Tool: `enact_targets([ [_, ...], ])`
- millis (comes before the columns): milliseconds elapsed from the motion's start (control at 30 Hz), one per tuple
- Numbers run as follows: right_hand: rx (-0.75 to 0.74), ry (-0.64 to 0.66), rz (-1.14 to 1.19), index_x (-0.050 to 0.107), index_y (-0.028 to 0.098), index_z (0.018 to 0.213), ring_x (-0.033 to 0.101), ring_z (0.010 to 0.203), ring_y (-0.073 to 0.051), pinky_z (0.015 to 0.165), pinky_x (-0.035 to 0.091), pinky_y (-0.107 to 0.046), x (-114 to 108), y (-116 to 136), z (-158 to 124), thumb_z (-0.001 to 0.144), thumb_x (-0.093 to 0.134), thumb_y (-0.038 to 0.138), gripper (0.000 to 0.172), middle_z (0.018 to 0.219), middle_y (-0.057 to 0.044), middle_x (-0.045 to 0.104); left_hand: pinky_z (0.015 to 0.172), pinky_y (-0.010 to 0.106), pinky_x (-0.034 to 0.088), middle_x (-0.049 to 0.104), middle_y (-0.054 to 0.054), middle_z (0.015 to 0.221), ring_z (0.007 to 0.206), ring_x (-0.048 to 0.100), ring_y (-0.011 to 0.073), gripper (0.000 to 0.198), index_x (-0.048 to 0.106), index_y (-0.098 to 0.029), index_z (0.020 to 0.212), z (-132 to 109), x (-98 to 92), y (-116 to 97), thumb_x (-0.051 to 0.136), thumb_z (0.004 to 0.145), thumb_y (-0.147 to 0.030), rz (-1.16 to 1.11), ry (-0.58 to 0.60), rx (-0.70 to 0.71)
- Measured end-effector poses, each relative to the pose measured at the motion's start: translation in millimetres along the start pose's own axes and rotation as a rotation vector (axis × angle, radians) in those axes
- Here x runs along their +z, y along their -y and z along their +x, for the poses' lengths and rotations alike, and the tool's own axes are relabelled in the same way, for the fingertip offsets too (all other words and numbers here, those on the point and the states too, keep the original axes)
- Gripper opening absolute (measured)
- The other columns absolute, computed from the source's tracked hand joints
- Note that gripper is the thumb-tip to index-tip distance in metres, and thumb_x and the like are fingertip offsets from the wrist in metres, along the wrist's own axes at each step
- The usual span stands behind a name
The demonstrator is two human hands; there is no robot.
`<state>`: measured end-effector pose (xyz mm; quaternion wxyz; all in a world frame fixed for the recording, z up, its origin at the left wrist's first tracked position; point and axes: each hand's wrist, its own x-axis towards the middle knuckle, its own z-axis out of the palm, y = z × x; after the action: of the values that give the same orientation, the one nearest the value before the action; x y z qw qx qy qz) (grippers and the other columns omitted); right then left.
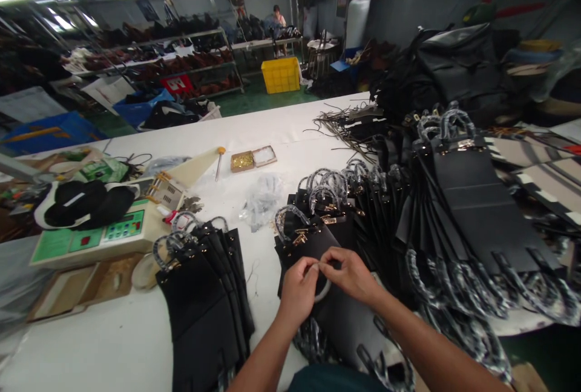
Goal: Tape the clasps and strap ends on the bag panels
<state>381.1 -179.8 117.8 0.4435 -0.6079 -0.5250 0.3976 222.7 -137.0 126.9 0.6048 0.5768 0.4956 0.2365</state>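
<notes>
My left hand (297, 291) and my right hand (349, 274) meet above a black leather bag panel (347, 325) lying in front of me. Both hands pinch a thin, pale curved strip (323, 292), perhaps wrapping or a ring, that loops down between them. The panel carries a plastic-wrapped handle (290, 219) with gold fittings (300, 238) at its far end. A fanned stack of the same black panels (206, 295) lies to my left.
Rows of black panels with wrapped handles (458, 198) cover the table's right side. A green-faced machine (95, 235) sits at the left, with an open box of gold hardware (252, 159) and crumpled plastic (263, 198) on the white table (91, 343). Shelves and a yellow crate (281, 74) stand beyond.
</notes>
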Motion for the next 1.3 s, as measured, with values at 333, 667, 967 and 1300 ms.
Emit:
enact_targets([
  [333,-0.063,-0.21,0.002,0.069,0.021,0.082,0.063,0.097,-0.02,0.083,0.048,-0.03,-34.6,-18.2,52.8,0.09,0.064,0.04,0.021,0.11,-0.006,0.068,0.038,0.02,0.026,0.063,0.0,0.077,0.041,0.04,0.0047,0.034,0.06,-0.016,0.091,46.7,13.0,43.2,0.066,0.075,-0.046,-0.427,-0.048,-0.35],
  [667,0.205,-0.152,-0.1,0.065,0.023,0.088,0.055,0.059,-0.015,0.058,0.04,-0.028,-49.6,-64.0,81.0,0.09,0.057,0.049,0.027,0.071,0.003,0.063,0.056,0.022,0.043,0.068,0.004,0.082,0.058,0.059,0.0095,0.033,0.067,-0.015,0.09,58.4,17.4,73.5,0.068,0.079,-0.046,-0.339,-0.035,-0.281],
  [967,0.204,-0.064,-0.298,0.07,0.025,0.085,0.063,0.075,-0.017,0.07,0.042,-0.028,-45.7,-65.9,92.1,0.091,0.057,0.042,0.022,0.08,0.002,0.07,0.061,0.023,0.047,0.069,0.005,0.083,0.061,0.06,0.0105,0.036,0.068,-0.014,0.093,60.7,15.8,75.6,0.067,0.079,-0.047,-0.326,-0.013,-0.303],
  [1300,0.255,-0.223,-0.456,0.073,0.026,0.085,0.064,0.072,-0.018,0.064,0.04,-0.029,-32.6,-67.8,87.2,0.091,0.058,0.044,0.024,0.084,0.001,0.074,0.062,0.023,0.046,0.07,0.005,0.083,0.061,0.061,0.0105,0.037,0.069,-0.015,0.093,61.7,15.1,77.6,0.071,0.079,-0.049,-0.342,-0.011,-0.317],
])
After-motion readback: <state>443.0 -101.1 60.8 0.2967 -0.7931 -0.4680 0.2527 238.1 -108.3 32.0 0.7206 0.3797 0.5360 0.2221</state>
